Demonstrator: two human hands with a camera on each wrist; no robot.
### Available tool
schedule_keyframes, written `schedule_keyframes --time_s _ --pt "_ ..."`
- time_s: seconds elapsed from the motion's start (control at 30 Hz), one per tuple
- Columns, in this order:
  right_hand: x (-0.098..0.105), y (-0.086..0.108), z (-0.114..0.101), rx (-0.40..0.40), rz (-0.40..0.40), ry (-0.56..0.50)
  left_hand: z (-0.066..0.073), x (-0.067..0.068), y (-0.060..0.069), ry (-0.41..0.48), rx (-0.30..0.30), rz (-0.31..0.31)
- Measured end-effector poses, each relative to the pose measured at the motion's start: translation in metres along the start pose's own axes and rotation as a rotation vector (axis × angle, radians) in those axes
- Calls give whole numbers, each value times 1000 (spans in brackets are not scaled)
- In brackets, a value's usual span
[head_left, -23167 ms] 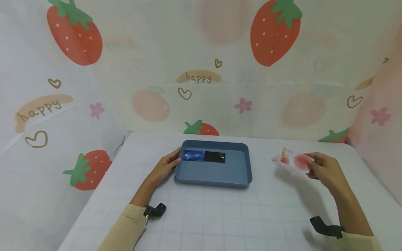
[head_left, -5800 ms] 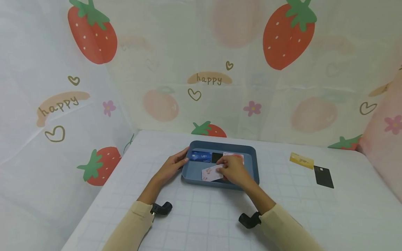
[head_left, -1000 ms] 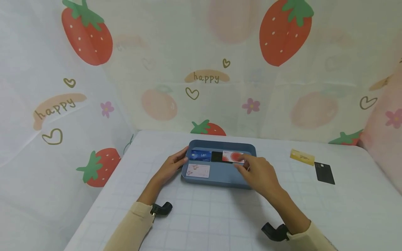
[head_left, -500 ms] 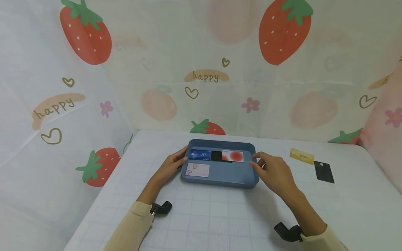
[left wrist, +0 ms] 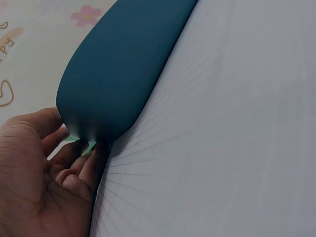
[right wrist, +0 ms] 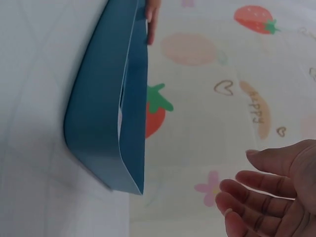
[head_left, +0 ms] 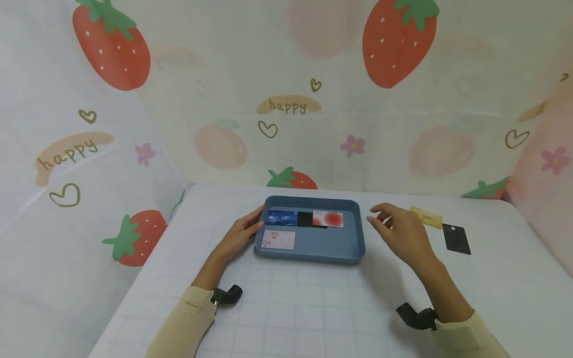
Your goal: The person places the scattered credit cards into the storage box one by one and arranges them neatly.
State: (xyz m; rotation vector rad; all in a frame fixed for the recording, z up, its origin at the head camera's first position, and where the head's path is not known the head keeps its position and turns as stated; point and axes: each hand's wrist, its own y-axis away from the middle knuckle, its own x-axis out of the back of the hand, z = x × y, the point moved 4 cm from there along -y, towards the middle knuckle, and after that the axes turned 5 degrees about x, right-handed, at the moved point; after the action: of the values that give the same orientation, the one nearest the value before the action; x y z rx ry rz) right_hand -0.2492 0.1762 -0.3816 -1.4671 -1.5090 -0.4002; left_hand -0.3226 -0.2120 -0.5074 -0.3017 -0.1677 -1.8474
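toward seven o'clock in the head view lies the left sleeve, long, plain and pale cream-beige, with a line across the cloth near its cuff. the right sleeve, toward five o'clock, is the same pale cream-beige and looks a little greyer by its cuff. beside the left cuff is a left wrist camera, matte black, bent like an elbow, its blunt rounded end turned toward two o'clock. the right wrist camera is equally black and bent, with its thick end turned toward ten o'clock.
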Motion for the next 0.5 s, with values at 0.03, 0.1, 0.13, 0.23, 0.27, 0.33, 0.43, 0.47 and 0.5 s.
schedule_keyframes --time_s 0.03,0.1,0.13,0.23,0.27,0.33,0.43,0.47,0.5 --pt "1 0 2 2 11 -2 0 0 0 0 1 -1" --pt "3 -1 6 8 32 -2 0 0 0 1 1 -4" --pt "4 -1 9 7 39 -5 0 0 -1 -1 -1 -5" --pt "6 -1 18 4 55 -17 0 -1 -1 24 -10 -21" --pt "6 -1 21 3 59 -24 0 -1 -2 30 -13 -26" --pt "7 -2 28 1 65 -41 0 -2 -2 44 -18 -34" --pt "8 -5 37 -3 78 -70 0 -1 -2 53 -25 -36" --pt "8 -5 41 -6 85 -80 0 -1 -2 57 -28 -36" --pt "9 -6 44 -9 92 -88 0 -1 -2 62 -30 -37"
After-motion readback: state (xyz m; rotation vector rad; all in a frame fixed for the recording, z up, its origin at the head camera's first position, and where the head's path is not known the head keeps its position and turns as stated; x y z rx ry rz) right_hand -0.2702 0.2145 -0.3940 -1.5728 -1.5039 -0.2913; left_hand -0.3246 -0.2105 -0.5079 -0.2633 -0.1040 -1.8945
